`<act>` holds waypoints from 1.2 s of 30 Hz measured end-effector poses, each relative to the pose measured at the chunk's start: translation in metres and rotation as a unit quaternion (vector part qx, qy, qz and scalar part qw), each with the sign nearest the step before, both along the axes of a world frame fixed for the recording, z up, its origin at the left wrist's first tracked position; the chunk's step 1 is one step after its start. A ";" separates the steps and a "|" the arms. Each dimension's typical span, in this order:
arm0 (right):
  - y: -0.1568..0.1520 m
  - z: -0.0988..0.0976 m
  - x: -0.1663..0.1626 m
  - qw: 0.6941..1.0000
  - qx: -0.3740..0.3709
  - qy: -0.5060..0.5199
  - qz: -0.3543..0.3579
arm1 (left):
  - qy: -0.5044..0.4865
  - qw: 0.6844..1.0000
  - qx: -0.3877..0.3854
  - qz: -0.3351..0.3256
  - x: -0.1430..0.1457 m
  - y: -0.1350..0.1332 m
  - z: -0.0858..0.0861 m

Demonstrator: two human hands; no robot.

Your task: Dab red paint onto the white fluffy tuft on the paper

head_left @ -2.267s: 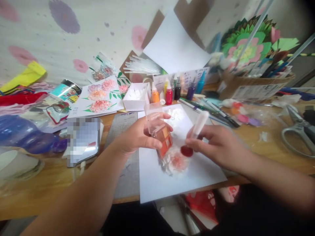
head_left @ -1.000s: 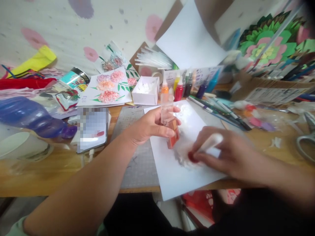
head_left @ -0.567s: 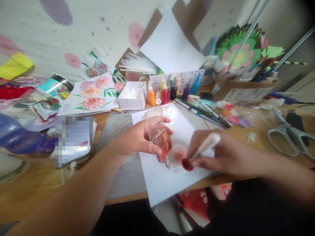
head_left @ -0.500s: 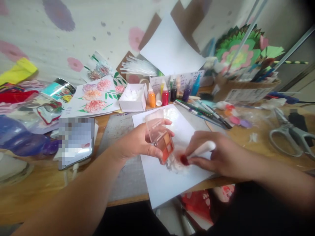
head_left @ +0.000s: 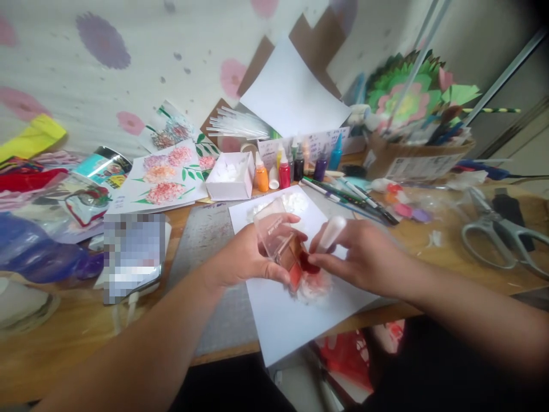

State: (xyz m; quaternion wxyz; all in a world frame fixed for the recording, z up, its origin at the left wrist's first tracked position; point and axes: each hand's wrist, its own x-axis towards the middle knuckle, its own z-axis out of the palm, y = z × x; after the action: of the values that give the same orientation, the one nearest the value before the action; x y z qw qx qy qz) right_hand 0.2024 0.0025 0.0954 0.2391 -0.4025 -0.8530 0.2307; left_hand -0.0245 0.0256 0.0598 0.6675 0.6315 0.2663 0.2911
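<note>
My left hand (head_left: 253,252) is closed on a small makeup palette (head_left: 288,258) with its clear lid raised, tilted so its orange and red pans face right. In my right hand (head_left: 355,252) is a makeup brush (head_left: 332,233) with a white handle, its dark red bristles against or just beside the pans; I cannot tell if they touch. Below the palette, a white fluffy clump (head_left: 315,286) with a pinkish tint lies on a white paper sheet (head_left: 278,335). A second white clump (head_left: 294,200) sits higher on the sheet, partly behind my left hand.
Several paint bottles (head_left: 283,171) and a small white box (head_left: 231,174) stand behind the sheet. Pens and brushes (head_left: 349,197) lie to the right, with large scissors (head_left: 493,229) beyond. A phone (head_left: 135,257) and flower pictures (head_left: 167,171) are on the left.
My right hand has moved left and up, carrying the brush from the fluffy clump to the palette. The pink tint on the clump is now uncovered. My left hand keeps its hold.
</note>
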 end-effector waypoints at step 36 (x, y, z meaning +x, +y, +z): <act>0.000 -0.004 0.001 0.996 -0.038 0.032 0.072 | -0.031 0.997 0.003 0.064 -0.011 0.004 0.010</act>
State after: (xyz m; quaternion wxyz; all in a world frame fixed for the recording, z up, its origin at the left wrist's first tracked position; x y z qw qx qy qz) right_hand 0.2032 0.0022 0.0910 0.2336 -0.3414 -0.8624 0.2918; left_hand -0.0356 0.0301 0.0694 0.6532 0.6059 0.2846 0.3539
